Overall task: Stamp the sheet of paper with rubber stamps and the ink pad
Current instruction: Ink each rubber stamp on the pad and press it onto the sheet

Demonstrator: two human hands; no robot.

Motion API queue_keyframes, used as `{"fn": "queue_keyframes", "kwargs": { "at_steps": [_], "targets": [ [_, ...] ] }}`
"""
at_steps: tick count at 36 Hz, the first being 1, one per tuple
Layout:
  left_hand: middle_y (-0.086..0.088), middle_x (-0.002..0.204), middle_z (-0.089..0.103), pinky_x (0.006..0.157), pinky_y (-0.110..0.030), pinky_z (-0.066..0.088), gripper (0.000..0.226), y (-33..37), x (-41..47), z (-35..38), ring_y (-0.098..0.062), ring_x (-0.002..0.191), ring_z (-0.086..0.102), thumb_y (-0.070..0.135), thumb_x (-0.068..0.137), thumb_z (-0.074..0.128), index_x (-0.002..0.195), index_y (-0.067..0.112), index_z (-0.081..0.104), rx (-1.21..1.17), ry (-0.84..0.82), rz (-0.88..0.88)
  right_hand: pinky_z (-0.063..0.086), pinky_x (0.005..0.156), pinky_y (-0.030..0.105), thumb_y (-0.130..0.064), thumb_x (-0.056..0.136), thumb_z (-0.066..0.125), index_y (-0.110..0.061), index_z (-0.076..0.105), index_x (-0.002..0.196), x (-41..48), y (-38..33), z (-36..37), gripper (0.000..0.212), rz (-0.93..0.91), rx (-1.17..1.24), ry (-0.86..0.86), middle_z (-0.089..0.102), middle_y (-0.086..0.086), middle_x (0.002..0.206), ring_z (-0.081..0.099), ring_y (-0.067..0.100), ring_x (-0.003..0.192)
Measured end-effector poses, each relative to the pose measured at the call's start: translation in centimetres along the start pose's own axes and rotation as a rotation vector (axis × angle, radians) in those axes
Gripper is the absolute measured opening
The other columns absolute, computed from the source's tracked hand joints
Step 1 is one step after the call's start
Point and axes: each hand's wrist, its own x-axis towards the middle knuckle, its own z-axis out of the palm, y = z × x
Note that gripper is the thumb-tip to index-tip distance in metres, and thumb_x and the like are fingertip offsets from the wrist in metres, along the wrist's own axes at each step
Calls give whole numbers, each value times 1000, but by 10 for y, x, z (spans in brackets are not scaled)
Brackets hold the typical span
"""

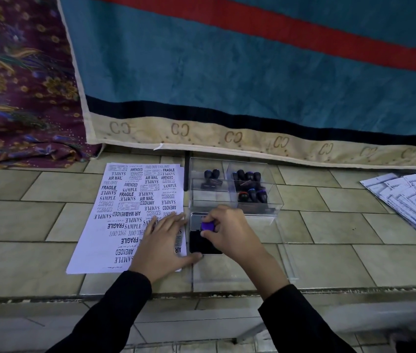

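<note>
A white sheet of paper (115, 220) covered with many black stamped words lies on the tiled surface. My left hand (162, 244) rests flat on its lower right part, fingers spread, thumb touching the ink pad's edge. The black ink pad (203, 247) lies open just right of the sheet, its lid (195, 222) raised behind. My right hand (229, 231) grips a rubber stamp with a purple top (207, 226) and holds it down over the pad. The stamp's lower part is hidden by my fingers.
A clear plastic box (235, 187) with compartments holding several dark-handled stamps stands behind the pad. Its clear lid (286, 261) lies flat to the right. A fanned stack of printed papers (410, 200) lies at far right. Hanging cloths (227, 72) close off the back.
</note>
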Motion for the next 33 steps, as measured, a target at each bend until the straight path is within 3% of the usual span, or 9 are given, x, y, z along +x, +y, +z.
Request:
{"fn": "queue_keyframes", "kwargs": {
  "at_steps": [4,7,10,12,15,17,22,27,33],
  "targets": [
    [16,154,29,121,-34,-3,93,-1,0,0,0,144,15,87,71,34,143,29,37,-68,15,-6,54,81,28,-17,74,77,-10,70,95,3,-1,-1,23,43,-2,-13,67,5,99,62,17,86],
    [12,150,39,121,-33,0,63,-1,1,-4,0,142,23,60,83,36,138,30,45,-256,37,-47,54,79,30,-16,70,80,-9,70,91,-2,0,1,24,29,4,-30,68,5,95,60,15,81],
    [6,140,50,115,-34,26,33,1,3,-13,-11,132,42,32,97,45,129,36,52,-582,53,-184,54,81,33,-13,70,80,-8,71,92,-5,1,2,25,54,49,-5,68,7,96,63,18,83],
    [11,137,50,95,-21,40,29,3,2,-23,-2,122,47,30,100,44,125,41,54,-822,52,-268,54,81,33,-12,71,79,-8,70,93,-5,1,2,25,56,56,8,68,7,96,63,19,83],
    [23,132,48,96,-27,34,29,-6,0,-43,5,119,44,37,100,43,126,44,53,-950,161,-318,55,81,33,-12,74,77,-9,69,96,-7,1,3,24,35,64,1,66,7,99,63,18,84],
    [24,132,50,93,-22,35,28,-22,-4,-57,11,118,43,33,100,44,123,43,56,-973,281,-330,56,80,32,-13,76,75,-11,67,100,-11,3,3,25,20,82,-8,65,6,101,63,18,84],
    [9,131,58,99,-31,39,27,-83,-26,-75,-8,122,51,23,100,48,122,33,59,-726,429,-406,56,80,28,-16,79,73,-13,67,105,-8,0,-3,27,0,80,3,66,5,102,65,16,82],
    [-15,129,60,104,-48,41,32,-130,-37,-75,-34,118,54,2,93,52,124,4,60,-242,324,-394,57,82,27,-18,80,73,-12,66,108,11,-32,9,29,-96,132,16,66,7,104,66,15,84],
    [-9,137,56,109,-40,24,33,-134,-40,-65,-28,127,49,17,97,47,126,10,59,-17,316,-412,53,89,38,-20,84,68,-9,62,117,30,-81,47,35,-215,165,-76,61,12,110,63,26,93]
  ]
}}
